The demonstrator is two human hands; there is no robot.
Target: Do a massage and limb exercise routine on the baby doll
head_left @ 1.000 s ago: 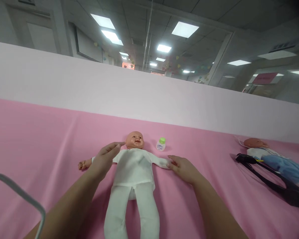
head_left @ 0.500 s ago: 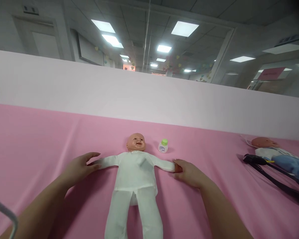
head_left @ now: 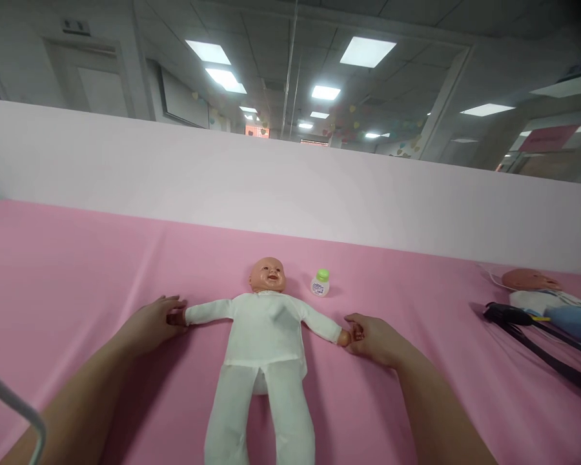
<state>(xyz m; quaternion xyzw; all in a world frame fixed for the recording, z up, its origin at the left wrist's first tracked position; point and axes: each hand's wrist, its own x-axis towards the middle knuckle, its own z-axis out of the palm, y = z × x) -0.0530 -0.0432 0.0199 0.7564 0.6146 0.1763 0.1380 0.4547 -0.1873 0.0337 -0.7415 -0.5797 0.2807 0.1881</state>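
Note:
A baby doll [head_left: 266,329] in a white long-sleeved top and white trousers lies on its back with both arms stretched out sideways. My left hand [head_left: 155,325] is closed round the doll's hand at the left of the view, thumb below and fingers above. At the right, my right hand [head_left: 375,340] has its thumb and fingers round the doll's other hand, which shows partly between them. Beside the doll's head stands a small clear bottle [head_left: 320,284] with a green cap and a printed label, apart from both hands.
Pink cloth [head_left: 213,252] covers the table, with a low white wall [head_left: 271,181] behind it. At the far right lie a second doll [head_left: 530,281] in white and blue and a black strap-like object [head_left: 508,314]. A grey curved rod [head_left: 17,400] enters at lower left.
My left hand has closed in on the doll's hand, with its fingers now round it. The doll's arm at the right has dropped slightly, and my right hand has shifted a little outward.

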